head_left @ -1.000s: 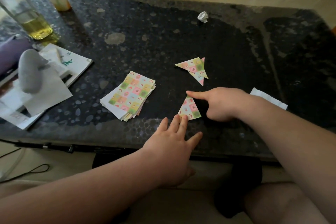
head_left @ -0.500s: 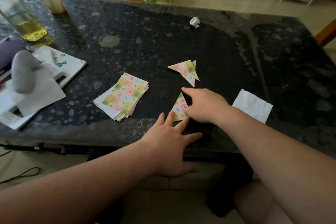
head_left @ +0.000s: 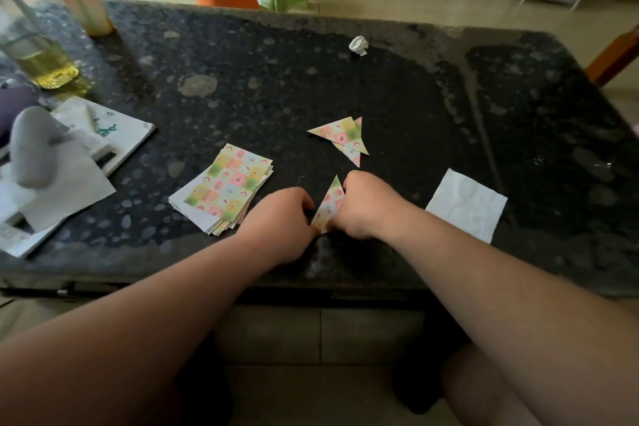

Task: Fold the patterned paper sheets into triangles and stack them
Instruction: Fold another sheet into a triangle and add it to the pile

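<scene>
- Two hands, my left hand (head_left: 281,218) and right hand (head_left: 363,207), pinch the folded triangle (head_left: 329,206) just right of the sheet pile (head_left: 224,190).
- I think they squeeze to make the crease sharp.
- Further right of the pile lie the finished triangles (head_left: 342,137), ready for stacking.

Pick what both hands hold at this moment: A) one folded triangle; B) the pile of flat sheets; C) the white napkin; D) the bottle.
A: the left hand and the right hand both pinch the edges of one triangle near the front edge of the table.
</scene>
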{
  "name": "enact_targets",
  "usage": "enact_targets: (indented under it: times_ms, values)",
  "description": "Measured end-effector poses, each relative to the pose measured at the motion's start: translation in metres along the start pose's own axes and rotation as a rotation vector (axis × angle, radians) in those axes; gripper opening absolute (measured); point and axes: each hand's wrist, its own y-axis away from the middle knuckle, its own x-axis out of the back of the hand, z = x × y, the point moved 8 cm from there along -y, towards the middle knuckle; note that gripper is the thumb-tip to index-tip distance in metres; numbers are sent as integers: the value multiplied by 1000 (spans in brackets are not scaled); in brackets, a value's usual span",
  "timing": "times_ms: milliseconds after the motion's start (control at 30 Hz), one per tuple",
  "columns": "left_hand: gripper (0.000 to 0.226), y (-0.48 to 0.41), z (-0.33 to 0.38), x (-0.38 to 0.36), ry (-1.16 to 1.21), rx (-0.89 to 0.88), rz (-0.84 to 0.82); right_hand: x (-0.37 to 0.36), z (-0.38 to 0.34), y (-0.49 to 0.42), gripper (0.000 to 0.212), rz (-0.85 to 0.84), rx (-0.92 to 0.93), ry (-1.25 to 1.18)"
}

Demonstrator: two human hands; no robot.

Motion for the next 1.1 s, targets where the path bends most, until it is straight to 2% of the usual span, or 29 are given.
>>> enact_targets:
  times_ms: [133,333,433,533,633,733,867,967,1100]
  values:
    - [30,-2,0,-2,40,36,-35,0,5,0,58,-29,-6,-61]
    - [18,-2,6,-2,-37,25,-67,3,14,-1,11,-104,60,-246]
    - [24,0,11,-2,-65,-12,-100,5,14,5,11,-145,72,-336]
    - [29,4,13,10,148,-38,-107,11,14,11,16,-200,90,-459]
    - [24,10,16,25,519,-37,-107,15,13,22,18,-312,102,-784]
    - [20,18,27,41,733,-38,-138,27,10,37,15,-373,122,-997]
    - [17,29,42,53,827,-11,-193,59,8,54,12,-257,136,-1072]
    - [22,35,43,56,878,16,-162,68,10,65,9,-191,169,-1024]
    - [13,35,40,43,900,-5,-186,58,13,61,6,-137,219,-986]
